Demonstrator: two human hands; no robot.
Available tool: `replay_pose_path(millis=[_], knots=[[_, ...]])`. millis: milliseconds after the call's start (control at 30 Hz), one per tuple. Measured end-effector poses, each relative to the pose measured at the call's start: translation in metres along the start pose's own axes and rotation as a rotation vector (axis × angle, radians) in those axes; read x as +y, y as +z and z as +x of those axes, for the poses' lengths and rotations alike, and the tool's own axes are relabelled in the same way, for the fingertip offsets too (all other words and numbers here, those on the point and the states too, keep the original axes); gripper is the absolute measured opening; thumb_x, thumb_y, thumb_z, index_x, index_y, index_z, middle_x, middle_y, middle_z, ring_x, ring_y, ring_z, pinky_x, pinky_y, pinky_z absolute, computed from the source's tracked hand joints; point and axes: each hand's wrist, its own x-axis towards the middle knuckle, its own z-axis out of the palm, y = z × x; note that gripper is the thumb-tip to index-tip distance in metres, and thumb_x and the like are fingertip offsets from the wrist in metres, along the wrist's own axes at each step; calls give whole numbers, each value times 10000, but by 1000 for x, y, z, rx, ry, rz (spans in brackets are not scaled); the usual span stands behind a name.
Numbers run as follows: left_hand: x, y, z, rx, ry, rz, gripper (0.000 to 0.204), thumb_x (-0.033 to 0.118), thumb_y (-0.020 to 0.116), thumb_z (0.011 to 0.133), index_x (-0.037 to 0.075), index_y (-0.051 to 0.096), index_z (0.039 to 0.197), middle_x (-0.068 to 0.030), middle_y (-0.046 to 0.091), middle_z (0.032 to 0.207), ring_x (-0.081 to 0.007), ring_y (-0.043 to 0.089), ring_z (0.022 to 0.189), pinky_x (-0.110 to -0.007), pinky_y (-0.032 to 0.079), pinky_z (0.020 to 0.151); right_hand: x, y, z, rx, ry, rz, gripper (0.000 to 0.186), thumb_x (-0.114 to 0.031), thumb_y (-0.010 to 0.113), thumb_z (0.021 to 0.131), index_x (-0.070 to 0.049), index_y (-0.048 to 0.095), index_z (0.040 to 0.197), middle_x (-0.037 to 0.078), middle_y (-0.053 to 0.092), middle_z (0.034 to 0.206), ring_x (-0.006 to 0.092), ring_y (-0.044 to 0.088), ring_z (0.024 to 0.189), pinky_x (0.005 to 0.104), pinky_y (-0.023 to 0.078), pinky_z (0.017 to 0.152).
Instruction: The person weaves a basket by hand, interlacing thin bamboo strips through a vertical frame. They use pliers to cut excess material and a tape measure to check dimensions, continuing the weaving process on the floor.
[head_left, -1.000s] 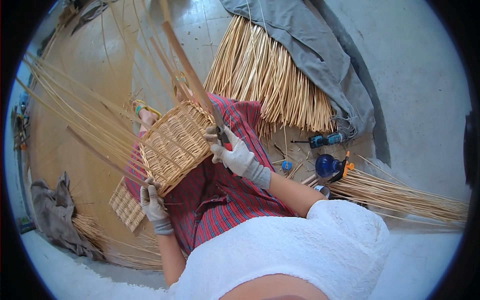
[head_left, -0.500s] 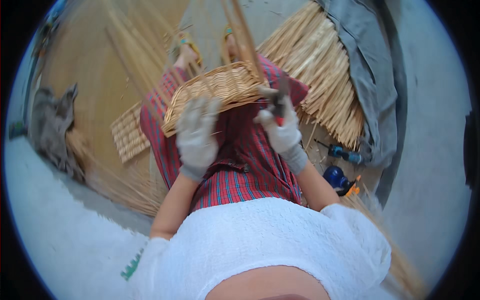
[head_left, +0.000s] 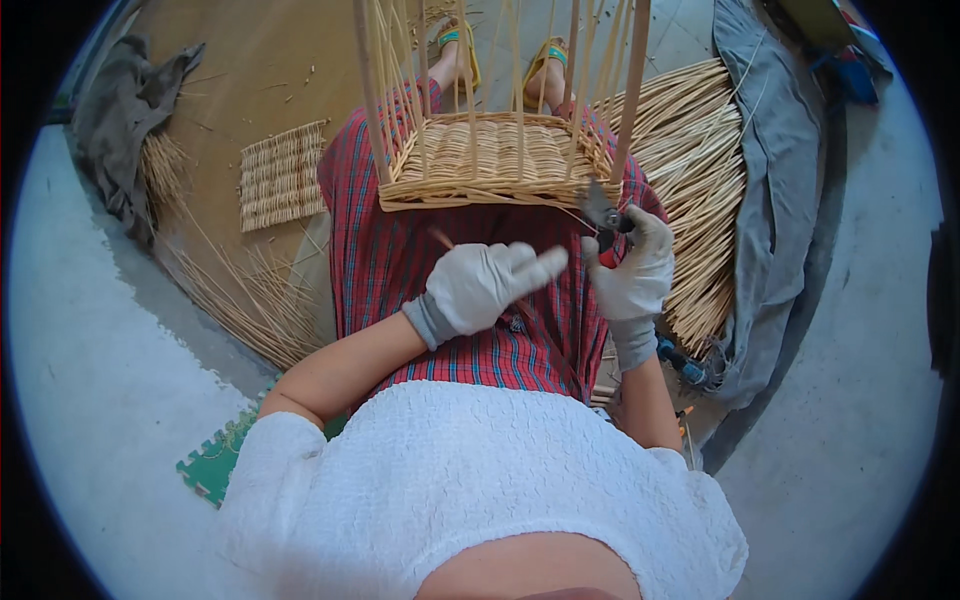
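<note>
A half-woven wicker basket [head_left: 500,160] rests on my lap over a red striped cloth [head_left: 400,260], its upright stakes rising toward the camera. My right hand [head_left: 632,270], in a grey glove, grips small cutters [head_left: 604,213] at the basket's near right corner. My left hand [head_left: 482,286], also gloved, hovers over my lap just below the basket's near rim, with a thin cane piece [head_left: 445,240] running under its fingers; whether it grips the cane is unclear.
A big bundle of straw-coloured canes [head_left: 700,200] lies to my right beside a grey cloth [head_left: 775,180]. A small woven mat [head_left: 282,175] and loose canes [head_left: 240,290] lie on the left. Blue tools [head_left: 683,365] sit by my right elbow. A green foam tile [head_left: 215,465] is at lower left.
The basket has turned upright and square on my lap. My left hand has moved down off the basket's rim to my lap; my right hand stays at the right corner with the cutters.
</note>
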Motion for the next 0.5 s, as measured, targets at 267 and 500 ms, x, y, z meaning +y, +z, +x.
replay_pose_path(millis=[267,500], knots=[[-13,17,33,110,12,30,262,234,642,942,164,608,1192,-43,624,835,-235,693,737,-389,552,590,4,-7,11,60,-153,-352,808,-301,953,702,-96,570,1383,120,568,1269,312,591,1160,458,473,1029],[-9,12,31,45,-150,237,553,178,590,960,238,522,1506,-38,589,780,-223,668,627,-364,535,501,4,3,16,40,-95,-214,834,-287,971,655,-94,585,1368,124,611,1240,336,581,1194,465,434,1038]])
